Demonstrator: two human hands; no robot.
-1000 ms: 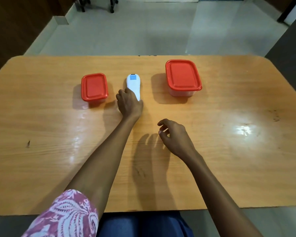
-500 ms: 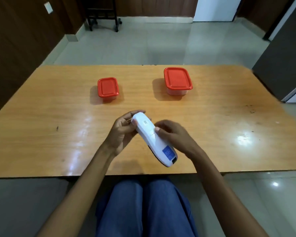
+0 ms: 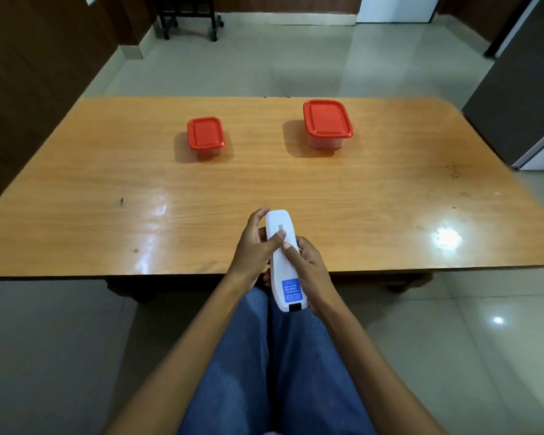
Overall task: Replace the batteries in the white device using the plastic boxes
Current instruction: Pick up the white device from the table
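Head view – downward, forward, over table [image 3: 390, 215]

The white device [image 3: 282, 262] was long and slim, back side up, with a blue label near its closer end, held above the tabletop's [image 3: 390, 196] near edge. Two plastic boxes stood farther back, well apart, red lids on: a smaller box [image 3: 205, 135] to the left, a larger box [image 3: 327, 124] to the right.

We're in a home room, looks like a dining area: wooden table [image 3: 358, 196] on a glossy tiled floor [image 3: 264, 58], dark wood-panelled wall [image 3: 29, 58] at left, grey fridge-like cabinet [image 3: 522, 98] at right, a wheeled chair base [image 3: 187, 17] at the back
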